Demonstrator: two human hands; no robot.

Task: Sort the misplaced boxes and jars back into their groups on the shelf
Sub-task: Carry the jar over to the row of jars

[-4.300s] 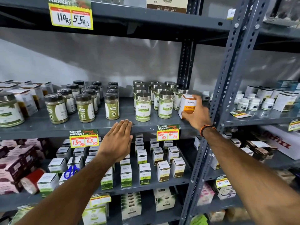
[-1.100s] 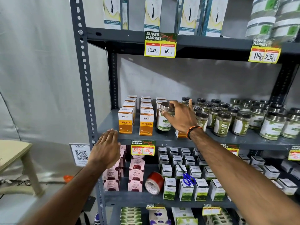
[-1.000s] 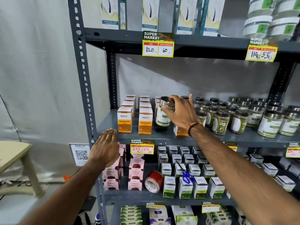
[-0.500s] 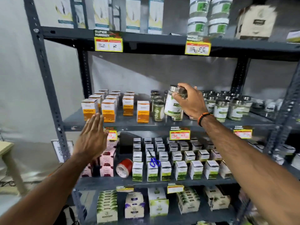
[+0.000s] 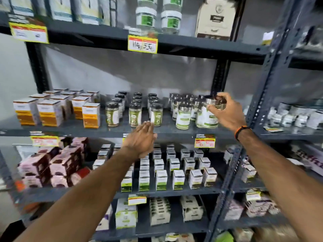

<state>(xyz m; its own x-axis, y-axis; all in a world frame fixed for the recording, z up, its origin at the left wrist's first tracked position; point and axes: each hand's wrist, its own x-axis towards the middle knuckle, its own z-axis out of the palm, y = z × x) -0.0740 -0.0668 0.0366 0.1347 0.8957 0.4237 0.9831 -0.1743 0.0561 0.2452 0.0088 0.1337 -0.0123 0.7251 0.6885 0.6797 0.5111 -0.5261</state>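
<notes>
- The right hand [image 5: 227,112] grips a silver-lidded jar [image 5: 208,114] by its top, at the right end of the middle shelf [image 5: 166,131], among other silver-lidded jars [image 5: 183,114].
- The jar's base looks level with that shelf; motion blur hides whether it touches.
- The left hand [image 5: 141,139] is released, fingers straight, before the shelf's front edge.
- Orange turmeric boxes [image 5: 52,110] stand at the shelf's left end.

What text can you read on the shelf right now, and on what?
"114" and "55", roughly, handwritten: yellow price tag on the upper shelf edge.
"fizz", partial: red lettering on a white box at far right.
Jar labels, box labels and the other price tags: too blurred to read.
</notes>
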